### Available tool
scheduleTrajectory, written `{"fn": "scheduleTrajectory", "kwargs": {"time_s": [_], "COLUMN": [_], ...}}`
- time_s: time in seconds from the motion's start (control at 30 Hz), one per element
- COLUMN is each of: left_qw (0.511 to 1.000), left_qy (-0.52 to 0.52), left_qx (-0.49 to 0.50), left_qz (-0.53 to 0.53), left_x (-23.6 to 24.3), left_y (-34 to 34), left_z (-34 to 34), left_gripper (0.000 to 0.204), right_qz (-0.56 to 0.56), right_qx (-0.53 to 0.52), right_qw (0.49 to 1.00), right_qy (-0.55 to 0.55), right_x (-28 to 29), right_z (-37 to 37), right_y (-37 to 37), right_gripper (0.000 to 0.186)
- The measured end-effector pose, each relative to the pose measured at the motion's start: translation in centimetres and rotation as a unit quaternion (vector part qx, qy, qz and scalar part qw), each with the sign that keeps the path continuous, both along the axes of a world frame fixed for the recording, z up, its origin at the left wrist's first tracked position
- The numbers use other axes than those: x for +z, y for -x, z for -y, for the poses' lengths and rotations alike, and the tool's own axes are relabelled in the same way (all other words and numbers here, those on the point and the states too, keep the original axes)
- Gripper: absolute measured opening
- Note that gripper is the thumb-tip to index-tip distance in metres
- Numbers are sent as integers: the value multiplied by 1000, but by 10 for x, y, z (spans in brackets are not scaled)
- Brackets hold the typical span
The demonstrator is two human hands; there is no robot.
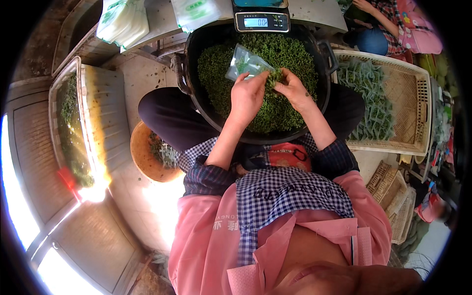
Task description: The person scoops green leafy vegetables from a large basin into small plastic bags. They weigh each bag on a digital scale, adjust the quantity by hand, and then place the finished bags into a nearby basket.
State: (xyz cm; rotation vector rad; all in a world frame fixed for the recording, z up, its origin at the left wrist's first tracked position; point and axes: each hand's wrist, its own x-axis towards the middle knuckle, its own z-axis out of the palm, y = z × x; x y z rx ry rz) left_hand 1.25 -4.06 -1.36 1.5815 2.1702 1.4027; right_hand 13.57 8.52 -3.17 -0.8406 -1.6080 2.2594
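A wide black tub (pixel 192 101) full of small green peppercorn-like berries (pixel 295 56) sits between my knees. Above the berries, my left hand (pixel 247 97) is closed on a small clear plastic bag (pixel 235 65) with a little green inside it. My right hand (pixel 293 92) pinches a small bunch of green berries (pixel 273 78) at the bag's mouth, close to my left fingertips. Just past the tub's far rim stands a digital scale (pixel 263 22) with a lit display.
Stacks of flat plastic bags (pixel 125 22) lie on the table (pixel 314 14). At right, a pale crate (pixel 410 98) holds many filled bags (pixel 364 93). An orange basin (pixel 142 152) and a white water-filled tub (pixel 105 108) stand at left. Another person (pixel 388 27) sits at far right.
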Motion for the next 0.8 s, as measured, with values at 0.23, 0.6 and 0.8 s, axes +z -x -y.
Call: {"fn": "scheduleTrajectory", "kwargs": {"time_s": [0.23, 0.6, 0.8], "left_qw": [986, 988, 986], "left_qy": [51, 44, 164], "left_qx": [-76, -148, -29], "left_qz": [-140, -26, 16], "left_x": [4, 19, -14], "left_y": [-27, -10, 30], "left_z": [-2, -10, -3], "left_gripper": [32, 37, 30], "right_qz": [26, 74, 144], "right_qx": [-185, -102, -58], "right_qw": [982, 990, 987], "right_qy": [-39, 59, -26], "right_x": [-39, -28, -14], "right_z": [21, 12, 16], "right_y": [13, 9, 9], "right_gripper": [24, 21, 25]}}
